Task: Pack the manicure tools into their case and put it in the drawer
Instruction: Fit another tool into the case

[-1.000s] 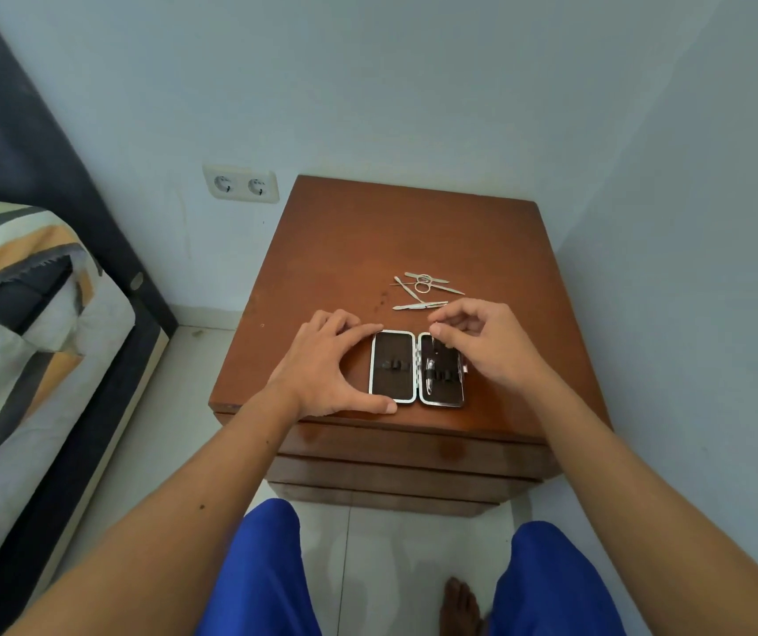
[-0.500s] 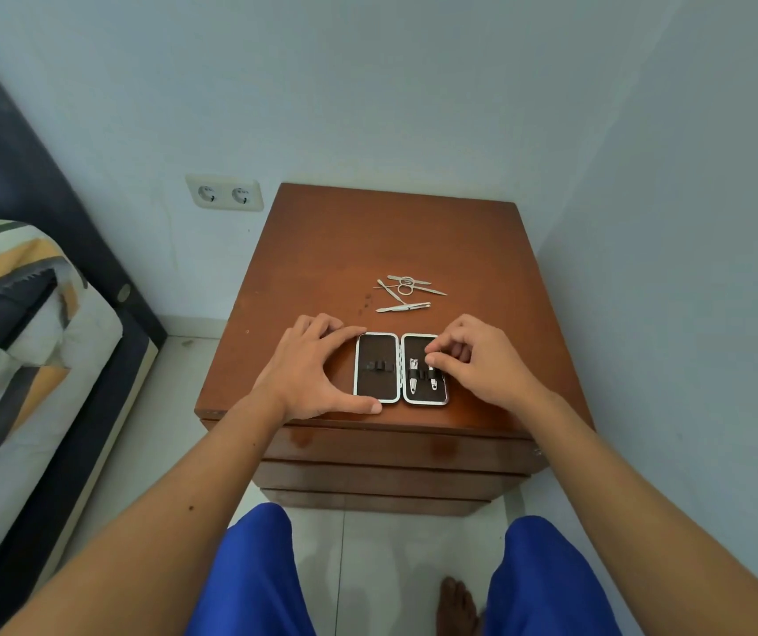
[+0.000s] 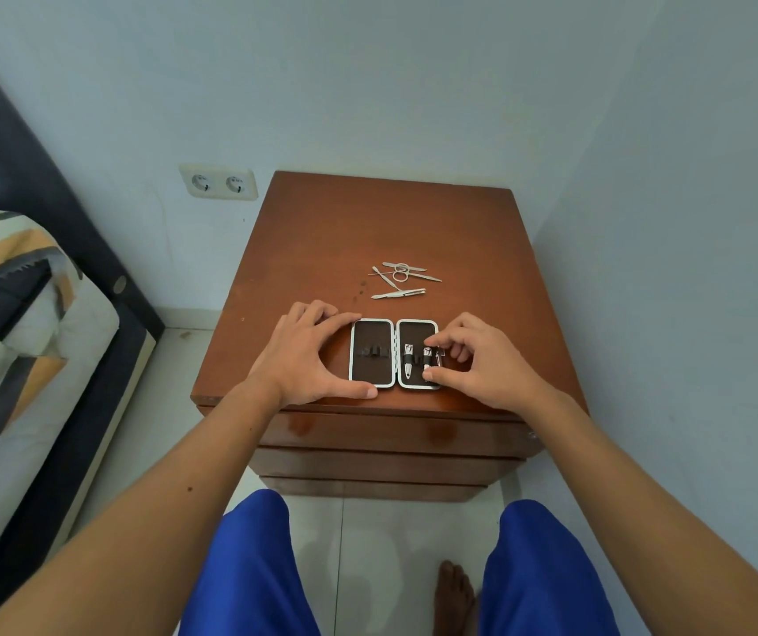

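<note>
Here the case (image 3: 394, 353) lies open near the nightstand (image 3: 368, 231) front edge, probably flat.

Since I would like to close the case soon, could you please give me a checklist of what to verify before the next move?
1. Case lies open and flat on the nightstand: ok.
2. Left hand steadies the case's left half: ok.
3. Right hand has the second tool seated in its loop: cannot tell, fingers cover it.
4. First tool sits in the right half: ok.
5. All tools packed: not ok, loose tools lie behind the case and the left half's loops are empty.
6. Drawer open for the case: not ok, shut.
</note>
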